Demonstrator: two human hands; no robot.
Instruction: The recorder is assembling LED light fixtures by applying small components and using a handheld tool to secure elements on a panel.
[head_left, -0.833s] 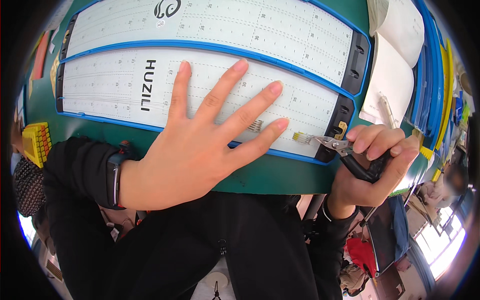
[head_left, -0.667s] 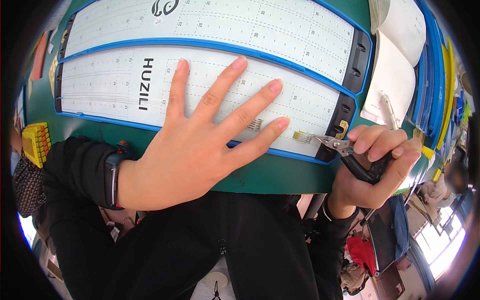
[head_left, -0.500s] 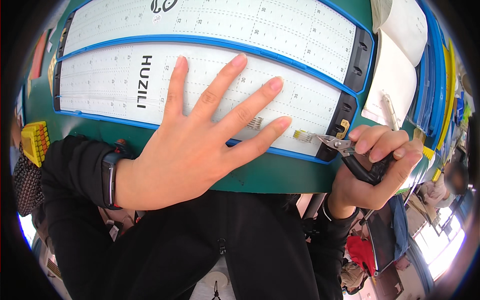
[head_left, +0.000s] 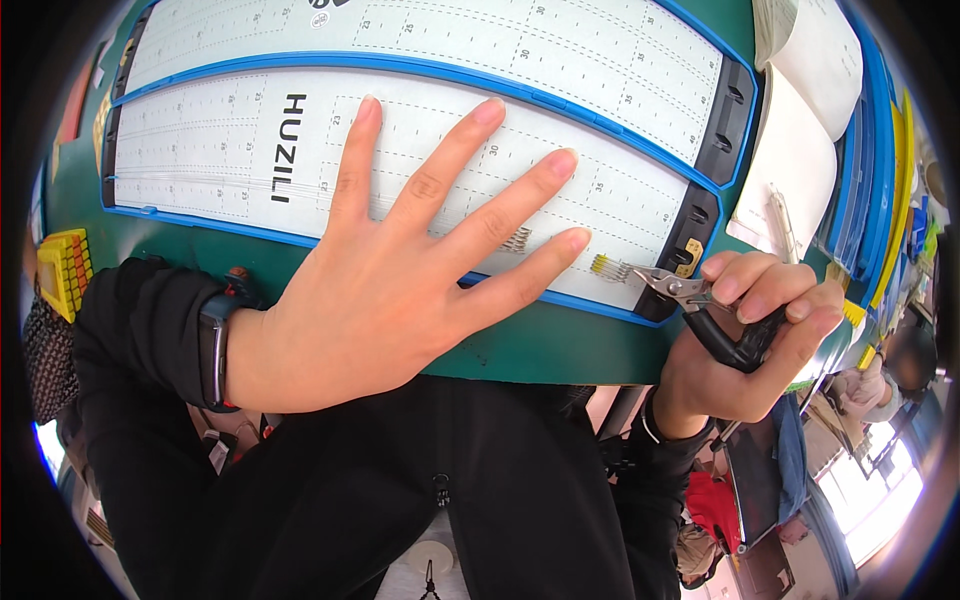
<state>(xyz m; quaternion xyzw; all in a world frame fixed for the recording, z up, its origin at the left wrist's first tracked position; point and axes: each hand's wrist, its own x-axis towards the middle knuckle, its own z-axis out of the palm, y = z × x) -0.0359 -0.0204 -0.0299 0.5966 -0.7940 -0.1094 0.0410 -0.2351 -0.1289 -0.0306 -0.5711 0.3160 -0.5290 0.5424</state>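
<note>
Clasping black-handled pliers (head_left: 707,327) in curled fingers, the person's right hand (head_left: 755,345) holds their silver tip at the end of a yellow-tipped wire row (head_left: 609,267) over the blue-rimmed white board (head_left: 630,200); whether the jaws pinch it cannot be told. The left hand (head_left: 350,310), fingers spread apart, lies across the same board on the green tabletop (head_left: 540,355).

Black lettering (head_left: 288,148), numbers (head_left: 494,151) on nearer white board (head_left: 622,215); numerals (head_left: 524,54), cut-off emblem (head_left: 318,4) on farther board (head_left: 450,34).
</note>
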